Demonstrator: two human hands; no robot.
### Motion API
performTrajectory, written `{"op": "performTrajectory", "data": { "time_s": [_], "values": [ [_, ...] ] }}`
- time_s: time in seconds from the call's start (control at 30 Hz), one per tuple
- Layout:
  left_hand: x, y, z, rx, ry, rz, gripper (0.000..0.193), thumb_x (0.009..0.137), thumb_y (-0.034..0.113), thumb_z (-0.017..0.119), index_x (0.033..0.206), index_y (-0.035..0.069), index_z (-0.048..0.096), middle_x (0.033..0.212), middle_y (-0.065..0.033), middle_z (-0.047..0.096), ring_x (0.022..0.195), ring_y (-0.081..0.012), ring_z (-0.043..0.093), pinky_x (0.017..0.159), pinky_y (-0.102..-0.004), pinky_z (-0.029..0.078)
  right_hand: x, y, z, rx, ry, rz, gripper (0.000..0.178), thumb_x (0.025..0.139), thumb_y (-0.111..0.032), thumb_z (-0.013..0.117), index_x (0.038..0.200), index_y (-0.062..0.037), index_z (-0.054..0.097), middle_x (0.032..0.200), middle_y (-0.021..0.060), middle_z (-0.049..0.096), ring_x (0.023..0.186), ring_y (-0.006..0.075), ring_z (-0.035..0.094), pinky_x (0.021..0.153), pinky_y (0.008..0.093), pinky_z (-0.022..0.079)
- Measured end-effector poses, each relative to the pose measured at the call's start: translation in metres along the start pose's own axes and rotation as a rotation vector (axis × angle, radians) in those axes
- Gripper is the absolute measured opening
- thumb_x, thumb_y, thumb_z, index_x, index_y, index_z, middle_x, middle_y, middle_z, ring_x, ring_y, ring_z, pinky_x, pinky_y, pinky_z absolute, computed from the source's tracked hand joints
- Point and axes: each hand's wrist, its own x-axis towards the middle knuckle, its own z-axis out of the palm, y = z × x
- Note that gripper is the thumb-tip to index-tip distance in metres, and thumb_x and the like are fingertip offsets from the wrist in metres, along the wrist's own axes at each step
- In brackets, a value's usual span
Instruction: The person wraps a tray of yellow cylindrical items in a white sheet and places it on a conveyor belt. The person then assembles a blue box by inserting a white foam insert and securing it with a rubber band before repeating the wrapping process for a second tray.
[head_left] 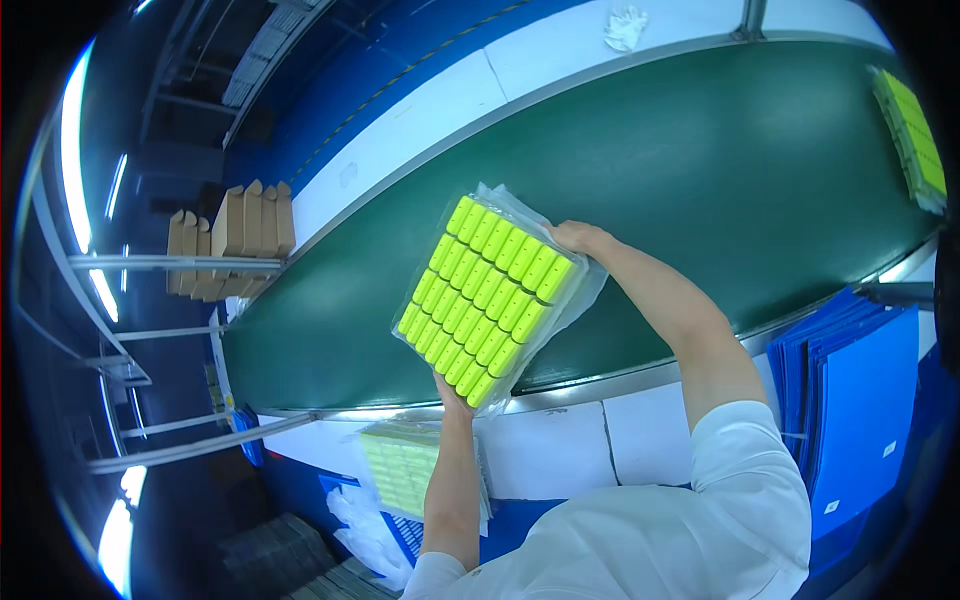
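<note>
Over the green conveyor belt [640,180] I hold a clear plastic tray [480,295] filled with rows of bright yellow-green rectangular pieces. It is tilted, and clear plastic film sticks out along its far and right edges. My left hand [455,395] grips the tray's near edge from below, its fingers mostly hidden underneath. At the far right corner, my right hand [582,238] is closed on the tray and its film. A second tray of yellow-green pieces [400,465], under cloudy film, lies beside my left forearm on the near white ledge.
Another yellow-green stack [912,135] rests at the belt's far right end. Blue sheets [850,400] stand at right, close to my elbow. Brown cardboard boxes [250,225] are at the left end. White gloves [627,28] lie on the far ledge; crumpled film [365,530] sits lower left.
</note>
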Motion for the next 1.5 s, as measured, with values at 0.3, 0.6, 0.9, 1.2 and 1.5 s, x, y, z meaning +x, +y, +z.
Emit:
{"op": "performTrajectory", "data": {
  "time_s": [0.3,0.6,0.9,1.2,1.5],
  "values": [
    [0.012,0.033,-0.032,0.021,0.097,0.059,0.083,0.099,0.071,0.030,0.151,0.007,0.039,0.148,-0.0128,0.049,0.130,-0.0285,0.052,0.108,-0.0402,0.044,-0.020,0.033,0.051,1.191,0.066,-0.115,0.063,0.102,-0.055,0.047,0.141,-0.0049,0.054,0.127,0.0137,0.065,0.110,0.0241,0.065,0.092,0.0378,0.054],
    [-0.001,0.073,-0.022,0.279,0.174,0.011,0.081,0.097,0.067,0.046,0.137,-0.002,0.056,0.135,-0.0146,0.060,0.121,-0.0227,0.059,0.103,-0.0351,0.046,-0.109,0.041,0.091,1.340,-0.047,-0.403,0.045,0.104,-0.035,0.048,0.136,-0.0036,0.053,0.125,0.0122,0.065,0.108,0.0265,0.066,0.089,0.0414,0.057],
    [-0.016,0.108,-0.011,0.367,0.122,0.060,0.074,0.100,0.062,0.045,0.144,0.003,0.050,0.139,-0.0149,0.058,0.125,-0.0221,0.058,0.105,-0.0342,0.046,-0.118,0.038,0.107,1.317,0.056,-0.429,0.046,0.102,-0.032,0.052,0.137,-0.0027,0.051,0.127,0.0136,0.063,0.109,0.0275,0.066,0.091,0.0423,0.057],
    [-0.025,0.097,-0.008,0.345,0.085,0.091,0.071,0.101,0.059,0.045,0.145,0.005,0.049,0.141,-0.0147,0.057,0.127,-0.0225,0.057,0.104,-0.0360,0.048,-0.119,0.048,0.110,1.347,0.000,-0.351,0.043,0.104,-0.033,0.047,0.136,-0.0047,0.052,0.126,0.0130,0.064,0.108,0.0275,0.066,0.089,0.0416,0.058],
    [-0.038,0.123,0.014,0.394,0.019,0.078,0.074,0.100,0.062,0.042,0.148,0.005,0.046,0.146,-0.0146,0.053,0.130,-0.0228,0.055,0.106,-0.0345,0.045,-0.132,0.028,0.097,1.326,-0.044,-0.353,0.046,0.105,-0.036,0.045,0.140,-0.0060,0.049,0.130,0.0126,0.062,0.113,0.0279,0.064,0.092,0.0420,0.056]
  ]
}}
